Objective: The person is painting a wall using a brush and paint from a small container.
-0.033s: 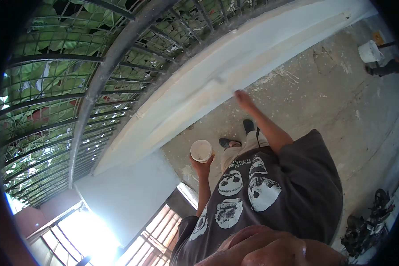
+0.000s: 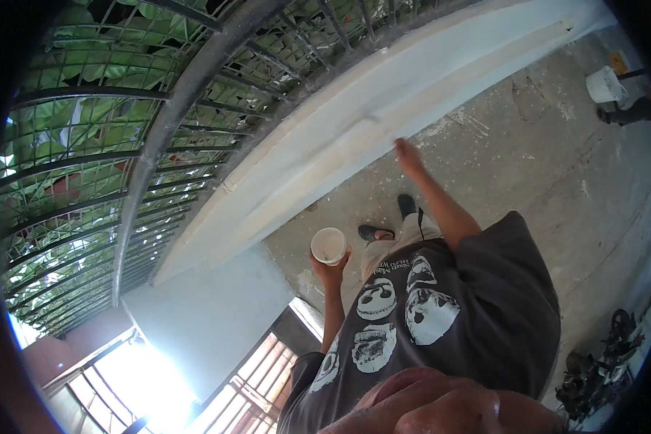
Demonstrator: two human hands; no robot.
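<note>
Hands apart, left gripping tub, wall edge, floor

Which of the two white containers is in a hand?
The tub in the left hand; the other, a bucket, is at the picture's upper right.

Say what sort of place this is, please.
Probably a balcony, porch or similar semi-open part of a building: a dark metal grille with green leaves behind it runs along a whitish wall, and the bare floor looks like concrete, speckled with pale spots.

Round white tub, mouth upward
</note>
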